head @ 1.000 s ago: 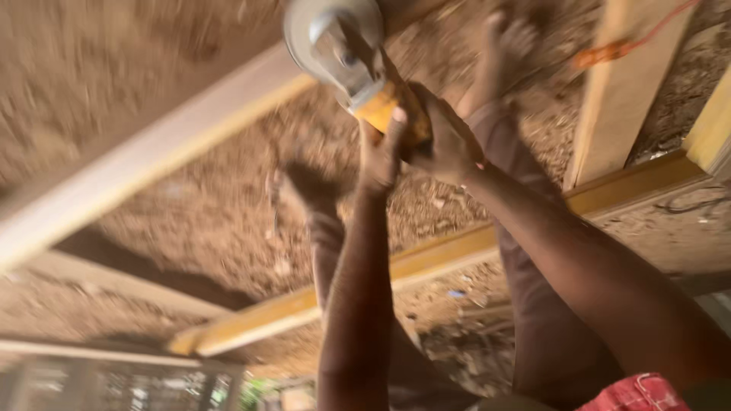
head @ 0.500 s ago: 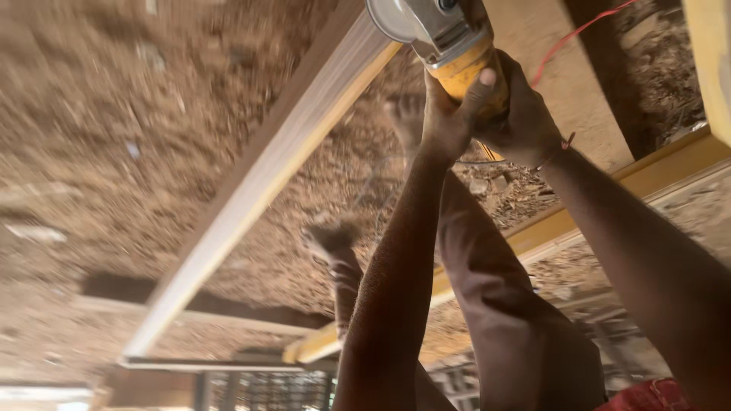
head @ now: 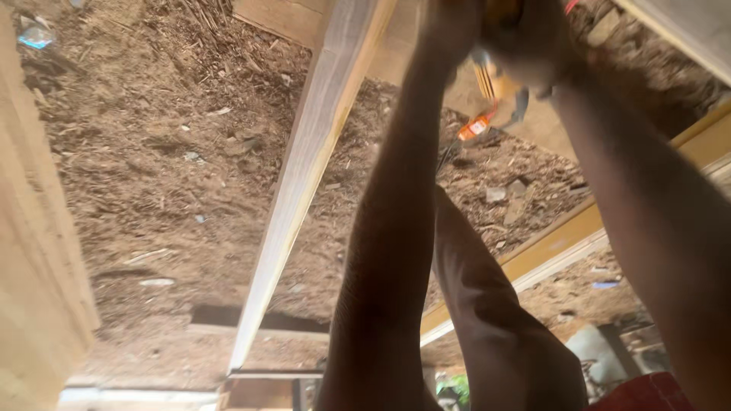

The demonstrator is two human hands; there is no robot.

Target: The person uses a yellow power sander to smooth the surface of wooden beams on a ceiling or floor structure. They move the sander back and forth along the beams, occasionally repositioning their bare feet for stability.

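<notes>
Both my hands, left (head: 449, 30) and right (head: 533, 46), close their fingers round the yellow tool (head: 499, 72) at arm's length. The long plank (head: 312, 175) lies just left of them, running away from me.

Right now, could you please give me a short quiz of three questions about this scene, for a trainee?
1. True or false: the left hand and the right hand both grip the yellow tool.
2. What covers the ground? A) water B) sawdust and wood chips C) tiles
3. Fill in: in the picture, the long pale plank lies on the ____ side of the left hand.
Key: 1 true; 2 B; 3 left.
</notes>
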